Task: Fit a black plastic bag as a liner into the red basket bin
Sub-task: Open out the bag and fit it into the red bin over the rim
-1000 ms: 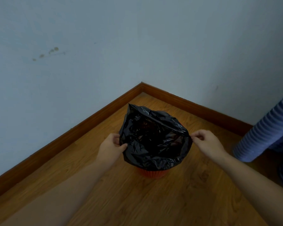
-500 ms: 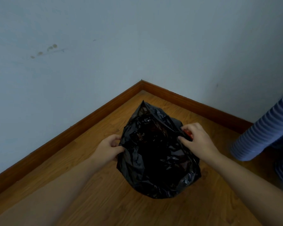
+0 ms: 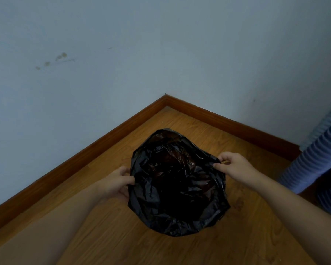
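The black plastic bag (image 3: 177, 184) is spread wide open over the red basket bin, which it hides completely; only a faint reddish tint shows through the thin film near the far side. My left hand (image 3: 117, 181) pinches the bag's left edge. My right hand (image 3: 232, 165) pinches the bag's right edge, thumb and fingers closed on the film. The bag's mouth faces up and its rim hangs down around the outside on the near side.
The bin stands on a wooden floor (image 3: 107, 236) in a room corner, with a brown skirting board (image 3: 218, 119) and pale walls (image 3: 122, 54) behind. A blue striped fabric (image 3: 313, 161) hangs at the right edge.
The bag's mouth has been pulled much wider and lower over the bin. My right hand moved from the bag's middle out to its right edge. The red base of the bin is now hidden.
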